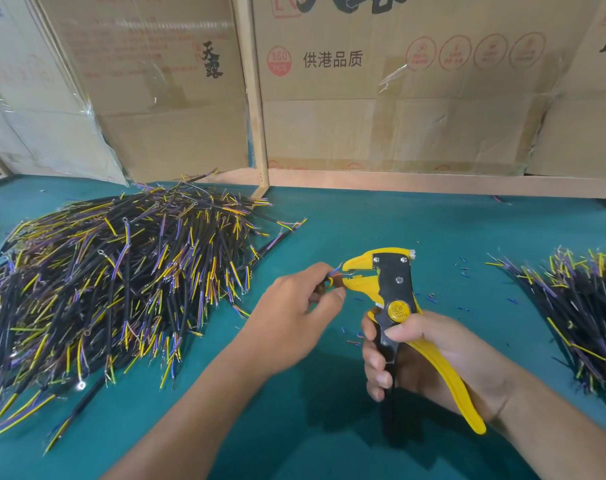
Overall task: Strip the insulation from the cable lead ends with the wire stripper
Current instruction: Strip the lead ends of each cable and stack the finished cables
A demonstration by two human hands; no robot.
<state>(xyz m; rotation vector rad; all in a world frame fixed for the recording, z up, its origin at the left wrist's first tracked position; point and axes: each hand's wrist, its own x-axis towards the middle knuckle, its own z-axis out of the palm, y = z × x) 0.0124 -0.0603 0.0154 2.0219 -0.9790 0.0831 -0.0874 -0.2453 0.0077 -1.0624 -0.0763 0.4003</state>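
Teal felt surface (346,216). Big heap of black cables with yellow and purple leads (121,282) sits left of the left hand; smaller pile (582,313) right of the right hand. Right hand (433,358) wraps the handles of the yellow-and-black wire stripper (395,292), nose pointing left. Left hand (301,306) pinches one short cable's leads (334,271), axis left-right, tips at the open jaws. Cable body hidden behind fingers; blade engagement unclear.

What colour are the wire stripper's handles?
Yellow and black on the wire stripper, seen in the head view.
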